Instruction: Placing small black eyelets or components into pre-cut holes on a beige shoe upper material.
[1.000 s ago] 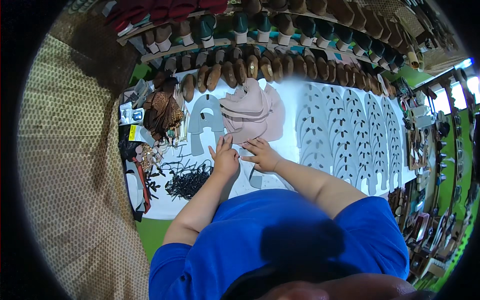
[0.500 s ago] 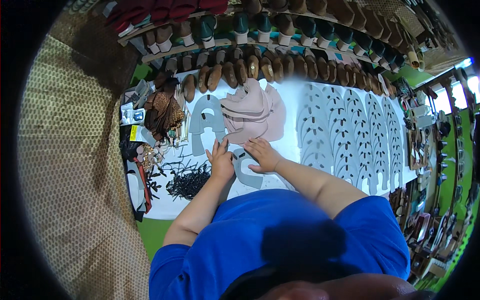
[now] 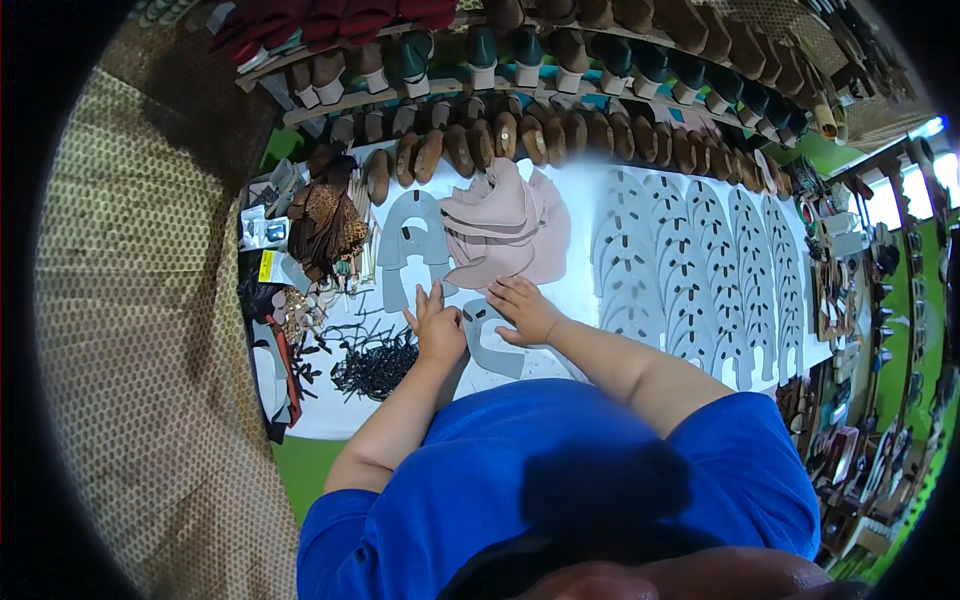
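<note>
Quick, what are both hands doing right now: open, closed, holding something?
Left hand: partly curled at the curved gray piece; whether it grips cannot be told.
Right hand: open, at the same piece.

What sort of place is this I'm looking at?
Most likely a small shoemaking workshop. Brown shoe-shaped forms line the back of the white table, green shoe shapes with pale heels stand above it, and curved grey pieces lie in overlapping rows on it.
</note>
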Available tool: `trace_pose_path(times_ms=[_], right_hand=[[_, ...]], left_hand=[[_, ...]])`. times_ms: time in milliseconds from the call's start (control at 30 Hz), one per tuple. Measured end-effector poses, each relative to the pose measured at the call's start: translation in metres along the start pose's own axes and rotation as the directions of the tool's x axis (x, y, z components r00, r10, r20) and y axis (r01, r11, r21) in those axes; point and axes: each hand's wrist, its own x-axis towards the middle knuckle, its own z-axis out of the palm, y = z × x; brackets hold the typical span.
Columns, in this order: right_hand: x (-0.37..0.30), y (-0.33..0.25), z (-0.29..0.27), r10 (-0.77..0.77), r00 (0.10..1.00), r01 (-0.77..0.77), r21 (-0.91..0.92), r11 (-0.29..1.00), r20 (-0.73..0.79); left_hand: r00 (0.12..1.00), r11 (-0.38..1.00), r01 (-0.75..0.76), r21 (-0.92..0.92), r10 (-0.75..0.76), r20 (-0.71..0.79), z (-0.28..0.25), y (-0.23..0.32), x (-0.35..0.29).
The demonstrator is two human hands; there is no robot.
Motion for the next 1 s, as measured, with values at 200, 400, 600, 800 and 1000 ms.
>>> trace_pose_path(times_ms=[200,400,600,800,1000], right_hand=[[0.0,0.001,0.001,0.035,0.998,-0.03,0.074,0.997,-0.059],[0.002,-0.003,-0.002,0.013,0.995,-0.006,0.072,0.997,-0.096],[0.002,-0.005,0.0,0.035,0.999,-0.034,0.015,0.999,-0.037],[0.004,-0.009,-0.002,0.032,0.999,-0.032,0.0,0.999,-0.039],[0.002,-0.009,0.0,0.055,0.998,-0.055,-0.011,0.998,-0.03]], left_hand=[[0.953,0.988,-0.152,-0.014,0.143,-0.268,-0.009,-0.013,-0.002],[0.888,0.876,-0.456,0.156,0.436,0.147,0.014,-0.012,-0.025],[0.898,0.907,-0.383,0.174,0.321,0.302,0.015,-0.009,-0.035],[0.897,0.905,-0.391,0.17,0.332,0.292,0.011,-0.013,-0.03],[0.991,0.987,-0.07,0.144,0.052,0.12,-0.041,-0.053,-0.049]])
